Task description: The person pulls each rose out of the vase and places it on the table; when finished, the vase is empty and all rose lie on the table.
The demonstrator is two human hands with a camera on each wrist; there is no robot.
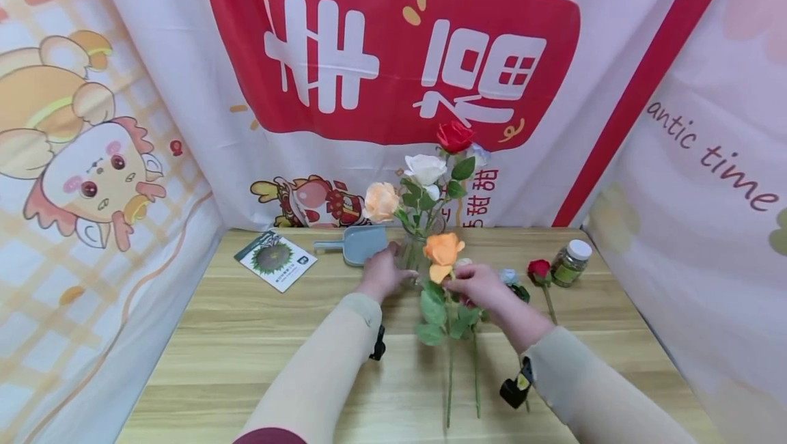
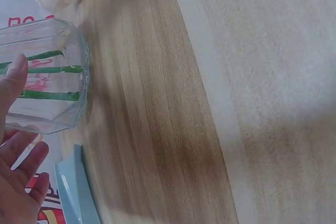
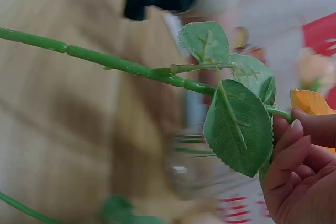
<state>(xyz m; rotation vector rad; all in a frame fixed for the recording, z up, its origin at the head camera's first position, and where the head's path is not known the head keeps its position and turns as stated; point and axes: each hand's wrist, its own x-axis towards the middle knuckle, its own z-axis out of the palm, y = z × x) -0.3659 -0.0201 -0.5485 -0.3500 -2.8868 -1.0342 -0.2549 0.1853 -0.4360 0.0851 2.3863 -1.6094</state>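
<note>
Near the back of the table stands a clear glass vase (image 2: pixel 50 116) with several green stems inside. Above its mouth spread a red rose (image 1: pixel 455 136), a white rose (image 1: pixel 425 169) and a peach rose (image 1: pixel 381 201), plus a pale blue bloom behind. My left hand (image 1: pixel 382 272) holds the vase from the left side, its thumb lying across the front glass. Just in front of the vase, my right hand (image 1: pixel 481 285) pinches an orange rose (image 1: pixel 444 251) by the stem (image 3: pixel 281 113) under its bloom. The leafy stem hangs down toward me.
On the right of the table are a red rose (image 1: pixel 539 270), a pale blue flower (image 1: pixel 508 276) and a white-lidded jar (image 1: pixel 572 263). A blue-grey dustpan-like scoop (image 1: pixel 364 247) lies left of the vase, beside a printed card (image 1: pixel 275 261). A cloth curtain (image 1: pixel 393 54) hangs behind.
</note>
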